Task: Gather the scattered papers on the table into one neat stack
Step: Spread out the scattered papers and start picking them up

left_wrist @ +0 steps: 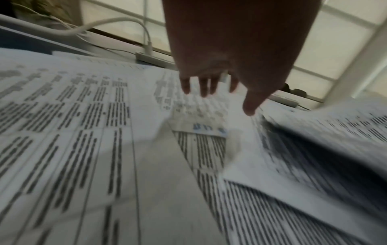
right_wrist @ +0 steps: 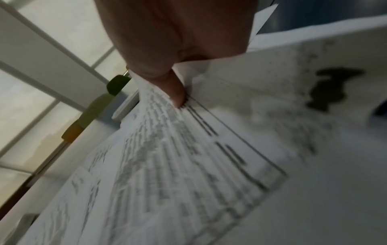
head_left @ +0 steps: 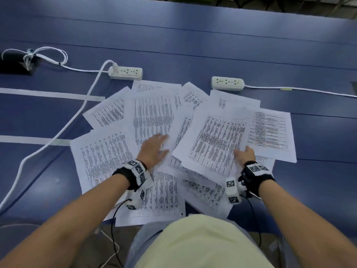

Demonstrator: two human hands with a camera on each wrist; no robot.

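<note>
Several printed white sheets [head_left: 152, 115] lie fanned and overlapping across the blue table [head_left: 193, 45]. My right hand [head_left: 243, 154] pinches the near right edge of a sheet [head_left: 216, 138] raised a little above the pile, thumb on top; in the right wrist view the thumb [right_wrist: 176, 92] presses on that sheet [right_wrist: 188, 165]. My left hand [head_left: 154, 149] is spread flat over the middle of the pile with straight fingers. The left wrist view shows those fingers [left_wrist: 206, 87] stretched out just over the papers [left_wrist: 83, 132], holding nothing.
Two white power strips [head_left: 125, 73] [head_left: 227, 83] lie just beyond the papers, their cords running left and right. A black box [head_left: 17, 62] with a coiled cord sits far left. White tape strips [head_left: 48, 94] cross the table on the left.
</note>
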